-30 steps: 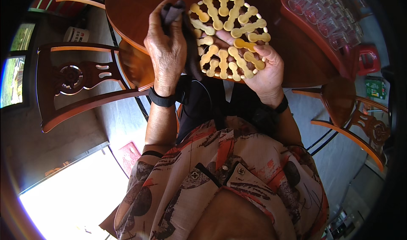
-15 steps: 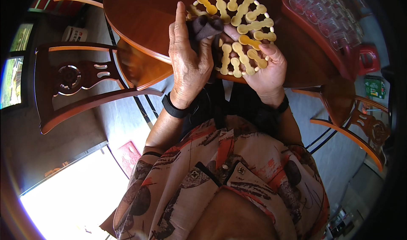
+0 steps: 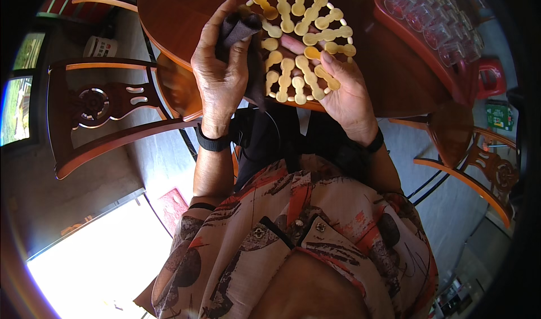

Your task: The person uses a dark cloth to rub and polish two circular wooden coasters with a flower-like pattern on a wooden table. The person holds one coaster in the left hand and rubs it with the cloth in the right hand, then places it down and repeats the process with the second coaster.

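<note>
A round openwork trivet [image 3: 287, 71], made of pale yellow wooden pieces with small white beads along its rim, is held up over the near part of the table. My right hand [image 3: 353, 102] grips it at the lower right, thumb on the front and fingers behind, partly visible through the gaps. Bunched in my left hand [image 3: 221, 79] is a dark brown cloth [image 3: 241, 30], pinched between thumb and fingers. The cloth hangs down beside the trivet's left edge and overlaps part of it.
The dark red wooden table [image 3: 174, 15] has a curved near edge. At its right stands a red tray [image 3: 417, 46] with several clear glasses [image 3: 431, 15]. A carved wooden chair [image 3: 107, 99] is at the left, another chair [image 3: 496, 167] at the right. A white bucket [image 3: 101, 46] stands behind the left chair.
My left hand has moved left with the cloth, uncovering more of the trivet's left side. The trivet, in my right hand, has shifted slightly left.
</note>
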Demonstrator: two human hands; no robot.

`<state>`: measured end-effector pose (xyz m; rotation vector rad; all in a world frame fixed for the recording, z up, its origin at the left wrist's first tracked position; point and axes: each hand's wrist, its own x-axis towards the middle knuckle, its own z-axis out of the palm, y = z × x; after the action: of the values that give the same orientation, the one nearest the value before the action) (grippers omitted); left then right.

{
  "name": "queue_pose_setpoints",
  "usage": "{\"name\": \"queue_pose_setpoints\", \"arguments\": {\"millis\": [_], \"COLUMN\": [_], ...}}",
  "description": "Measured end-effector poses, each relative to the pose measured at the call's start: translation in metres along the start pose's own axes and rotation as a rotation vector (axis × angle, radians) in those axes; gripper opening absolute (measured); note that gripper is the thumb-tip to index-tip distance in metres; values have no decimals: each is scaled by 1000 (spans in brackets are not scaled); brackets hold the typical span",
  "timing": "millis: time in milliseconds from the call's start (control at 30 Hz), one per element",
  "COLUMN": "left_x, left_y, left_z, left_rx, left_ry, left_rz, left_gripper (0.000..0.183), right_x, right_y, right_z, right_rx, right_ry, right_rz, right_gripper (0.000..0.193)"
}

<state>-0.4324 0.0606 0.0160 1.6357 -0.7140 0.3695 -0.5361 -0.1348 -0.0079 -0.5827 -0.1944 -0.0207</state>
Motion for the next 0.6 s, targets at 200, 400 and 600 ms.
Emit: {"name": "queue_pose_setpoints", "arguments": {"millis": [200,400,600], "left_x": [-3,-1,3], "left_y": [0,-4,-1], "left_z": [-2,-9,-13], "left_rx": [-1,-90,-273], "left_ry": [-5,-55,-233], "left_rz": [-19,-117,-212], "left_gripper": [51,50,50], "right_x": [3,-1,-4], "right_y": [5,4,15], "right_z": [8,3,-19], "right_rx": [-195,-125,438], "right_ry": [154,-8,-151], "right_rz": [-19,-31,-33], "right_gripper": [49,60,85]}}
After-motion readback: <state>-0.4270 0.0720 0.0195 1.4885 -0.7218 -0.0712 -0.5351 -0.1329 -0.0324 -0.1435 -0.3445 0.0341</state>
